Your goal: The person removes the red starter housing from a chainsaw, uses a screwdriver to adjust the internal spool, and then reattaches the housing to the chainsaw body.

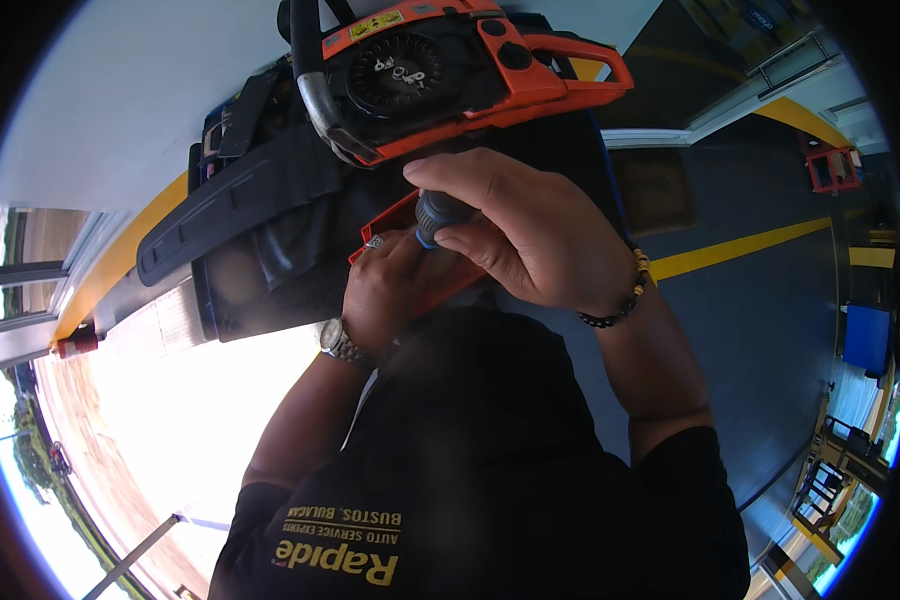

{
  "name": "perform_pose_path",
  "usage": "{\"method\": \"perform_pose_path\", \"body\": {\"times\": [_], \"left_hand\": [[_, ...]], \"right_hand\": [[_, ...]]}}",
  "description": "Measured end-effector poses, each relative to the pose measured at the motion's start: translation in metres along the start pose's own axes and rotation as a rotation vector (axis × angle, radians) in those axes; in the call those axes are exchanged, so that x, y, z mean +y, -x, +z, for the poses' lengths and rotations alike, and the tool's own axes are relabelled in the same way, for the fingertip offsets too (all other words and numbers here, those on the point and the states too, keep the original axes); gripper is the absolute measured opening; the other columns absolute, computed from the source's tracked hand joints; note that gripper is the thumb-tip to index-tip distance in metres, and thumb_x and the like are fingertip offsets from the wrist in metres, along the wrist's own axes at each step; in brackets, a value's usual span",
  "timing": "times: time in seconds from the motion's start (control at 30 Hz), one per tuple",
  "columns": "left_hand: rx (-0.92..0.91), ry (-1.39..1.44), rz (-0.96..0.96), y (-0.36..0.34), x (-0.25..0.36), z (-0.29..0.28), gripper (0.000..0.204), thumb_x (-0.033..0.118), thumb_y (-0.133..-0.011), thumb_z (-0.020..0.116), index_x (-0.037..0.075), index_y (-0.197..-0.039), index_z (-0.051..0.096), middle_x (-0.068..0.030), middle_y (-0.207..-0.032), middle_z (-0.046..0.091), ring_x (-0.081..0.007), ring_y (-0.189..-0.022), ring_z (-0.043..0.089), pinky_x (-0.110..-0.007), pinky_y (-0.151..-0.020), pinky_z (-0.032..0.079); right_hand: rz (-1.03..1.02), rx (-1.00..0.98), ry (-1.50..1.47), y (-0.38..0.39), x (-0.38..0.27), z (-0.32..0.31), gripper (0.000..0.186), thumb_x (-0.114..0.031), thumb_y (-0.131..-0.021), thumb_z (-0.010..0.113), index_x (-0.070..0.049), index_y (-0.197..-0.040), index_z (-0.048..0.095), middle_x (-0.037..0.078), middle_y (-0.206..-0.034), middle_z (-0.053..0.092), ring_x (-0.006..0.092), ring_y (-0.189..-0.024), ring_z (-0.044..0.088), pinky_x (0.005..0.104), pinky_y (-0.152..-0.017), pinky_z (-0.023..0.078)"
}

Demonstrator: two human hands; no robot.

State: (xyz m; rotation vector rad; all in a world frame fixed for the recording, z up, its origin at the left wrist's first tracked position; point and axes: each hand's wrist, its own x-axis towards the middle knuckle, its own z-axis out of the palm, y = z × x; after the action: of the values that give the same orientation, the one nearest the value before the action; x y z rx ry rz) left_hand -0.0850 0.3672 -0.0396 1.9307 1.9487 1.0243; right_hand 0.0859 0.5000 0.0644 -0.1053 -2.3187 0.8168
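My right hand is closed on the upright dark, ribbed handle of a tool with a blue band; its working end is hidden. Just below it, my left hand is curled on a red part, partly covered by both hands. An orange and black chainsaw lies on its side beyond my hands, on a dark case or bench. A long black bar cover lies to the left of the red part.
A white wall rises at the far left. The dark floor with yellow lines stretches to the right, with a red stand, a blue box and yellow equipment along that side. A bright opening is at the lower left.
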Motion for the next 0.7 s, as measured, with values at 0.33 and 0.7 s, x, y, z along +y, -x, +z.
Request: {"method": "perform_pose_path", "body": {"times": [0.33, 0.7], "left_hand": [[-0.130, 0.135, -0.022, 0.000, -0.007, -0.020, 0.060, 0.025, -0.070, 0.089, 0.006, -0.121, 0.064, -0.0123, -0.108, 0.069, -0.0278, -0.092, 0.071, -0.038, -0.075, 0.058], [0.041, 0.347, 0.036, -0.008, -0.018, -0.028, 0.031, 0.009, -0.073, 0.083, 0.003, -0.100, 0.069, -0.0093, -0.093, 0.070, -0.0249, -0.082, 0.069, -0.033, -0.069, 0.055]], "right_hand": [[-0.031, 0.051, -0.038, -0.009, -0.001, 0.007, 0.042, -0.034, -0.086, 0.077, -0.010, -0.115, 0.057, 0.006, -0.096, 0.065, 0.0203, -0.070, 0.066, 0.0306, -0.057, 0.053], [-0.022, -0.303, 0.302, -0.046, -0.029, -0.004, 0.029, -0.032, -0.085, 0.075, -0.010, -0.101, 0.064, 0.007, -0.094, 0.065, 0.0213, -0.073, 0.071, 0.0330, -0.056, 0.055]]}}
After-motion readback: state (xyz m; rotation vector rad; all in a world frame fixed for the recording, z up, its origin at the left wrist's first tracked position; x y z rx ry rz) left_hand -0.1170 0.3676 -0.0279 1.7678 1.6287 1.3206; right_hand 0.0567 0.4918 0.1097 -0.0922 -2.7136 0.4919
